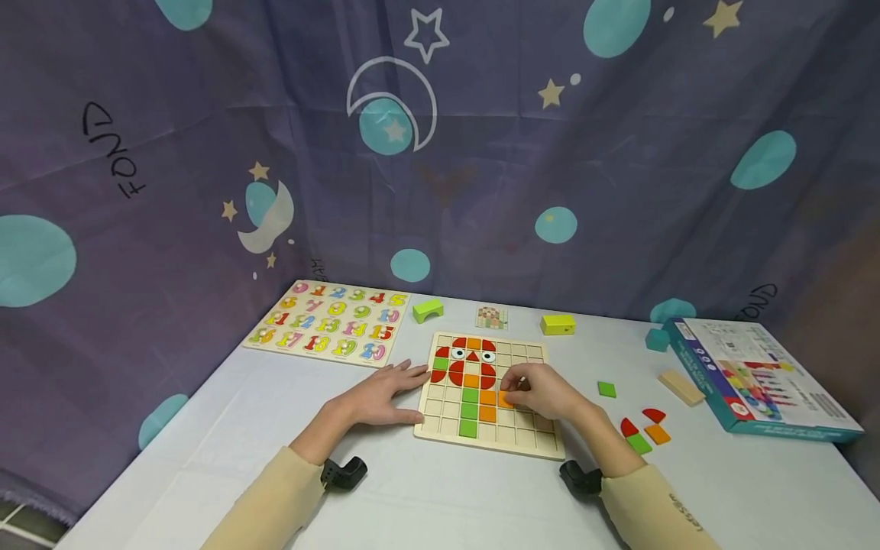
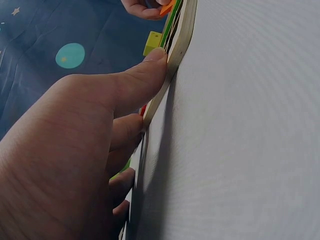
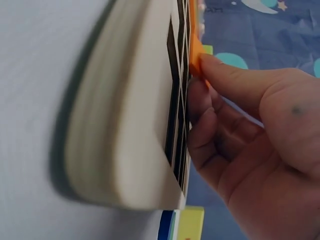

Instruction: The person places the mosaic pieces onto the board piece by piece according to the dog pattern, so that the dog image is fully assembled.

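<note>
A wooden grid board (image 1: 440, 429) lies on the white table, with red, green and orange tiles set in an owl-like picture with two eye tiles. Along the board's left edge rests my left hand (image 1: 385, 393), fingers stretched out; in the left wrist view its thumb (image 2: 142, 80) touches the rim. My right hand (image 1: 543, 389) is over the right half of the grid and pinches an orange square tile (image 1: 506, 399) between thumb and fingers. The right wrist view shows this orange tile (image 3: 196, 57) tilted at the grid's surface, its far part hidden by the fingers.
Loose red, green and orange tiles (image 1: 658, 435) lie right of the board, near a teal box (image 1: 791, 382) and a wooden block (image 1: 681, 387). Behind are a number puzzle (image 1: 326, 321), a green arch block (image 1: 428, 310), a pattern card (image 1: 492, 317) and a yellow block (image 1: 558, 325).
</note>
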{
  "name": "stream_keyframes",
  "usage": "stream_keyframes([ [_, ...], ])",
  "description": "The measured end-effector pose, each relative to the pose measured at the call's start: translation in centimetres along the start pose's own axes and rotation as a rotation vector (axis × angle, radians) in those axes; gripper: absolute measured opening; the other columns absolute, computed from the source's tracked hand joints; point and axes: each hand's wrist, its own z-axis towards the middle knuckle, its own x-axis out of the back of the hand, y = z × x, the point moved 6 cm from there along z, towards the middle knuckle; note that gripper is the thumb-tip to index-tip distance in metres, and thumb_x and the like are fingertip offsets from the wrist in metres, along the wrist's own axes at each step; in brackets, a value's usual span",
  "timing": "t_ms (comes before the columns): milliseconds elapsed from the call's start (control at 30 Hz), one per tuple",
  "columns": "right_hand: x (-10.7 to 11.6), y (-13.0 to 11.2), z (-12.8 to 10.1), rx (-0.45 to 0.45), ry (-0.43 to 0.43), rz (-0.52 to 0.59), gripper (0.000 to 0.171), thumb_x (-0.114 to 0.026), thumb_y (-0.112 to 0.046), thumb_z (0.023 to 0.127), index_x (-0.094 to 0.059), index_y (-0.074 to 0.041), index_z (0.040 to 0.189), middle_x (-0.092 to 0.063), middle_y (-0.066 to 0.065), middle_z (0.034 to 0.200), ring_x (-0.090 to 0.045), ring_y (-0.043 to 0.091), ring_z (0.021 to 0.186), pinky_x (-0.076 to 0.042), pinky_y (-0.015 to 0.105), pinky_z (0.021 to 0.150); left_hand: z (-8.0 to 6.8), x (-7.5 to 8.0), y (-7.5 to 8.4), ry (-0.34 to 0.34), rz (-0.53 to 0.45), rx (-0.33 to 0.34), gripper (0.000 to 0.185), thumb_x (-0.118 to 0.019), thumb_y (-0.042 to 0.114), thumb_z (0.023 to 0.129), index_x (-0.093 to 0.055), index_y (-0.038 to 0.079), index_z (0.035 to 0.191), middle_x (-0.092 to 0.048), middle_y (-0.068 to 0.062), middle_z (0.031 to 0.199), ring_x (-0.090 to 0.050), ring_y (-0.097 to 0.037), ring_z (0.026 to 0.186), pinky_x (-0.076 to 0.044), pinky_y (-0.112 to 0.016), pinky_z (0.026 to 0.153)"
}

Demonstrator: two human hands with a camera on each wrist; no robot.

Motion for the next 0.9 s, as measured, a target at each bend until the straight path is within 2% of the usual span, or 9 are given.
stream_keyframes([
  [200, -0.1, -0.2, -0.1, 0.023, -0.002, -0.015, 0.010, -0.075, -0.002, 0.089, -0.071, -0.009, 0.092, -0.061, -0.005, 0.085, -0.055, 0.015, 0.078, -0.051, 0.030, 0.072, 0.0, 0.1, 0.1, 0.005, -0.006, -0.003, 0.079, -0.067, 0.057, 0.090, -0.045, 0.017, 0.154, -0.032, 0.003, 0.162, -0.017, -0.032, 0.152, -0.014, -0.052, 0.121],
  [500, 0.2, -0.3, -0.4, 0.009, -0.011, 0.001, 0.010, -0.077, -0.004, 0.088, -0.072, -0.009, 0.095, -0.062, -0.004, 0.086, -0.055, 0.015, 0.077, -0.051, 0.029, 0.071, 0.0, 0.2, 0.2, 0.011, -0.016, -0.015, 0.079, -0.067, 0.057, 0.091, -0.045, 0.016, 0.154, -0.033, 0.002, 0.162, -0.017, -0.034, 0.152, -0.014, -0.053, 0.121],
  [900, 3.6, 1.3, -2.7, -0.072, 0.040, 0.036, 0.015, -0.077, -0.009, 0.089, -0.071, -0.005, 0.103, -0.060, 0.001, 0.088, -0.056, 0.018, 0.074, -0.048, 0.028, 0.060, 0.0, 0.1, 0.2, 0.007, -0.010, -0.012, 0.080, -0.067, 0.057, 0.091, -0.044, 0.015, 0.155, -0.032, 0.001, 0.163, -0.016, -0.034, 0.152, -0.014, -0.052, 0.121],
])
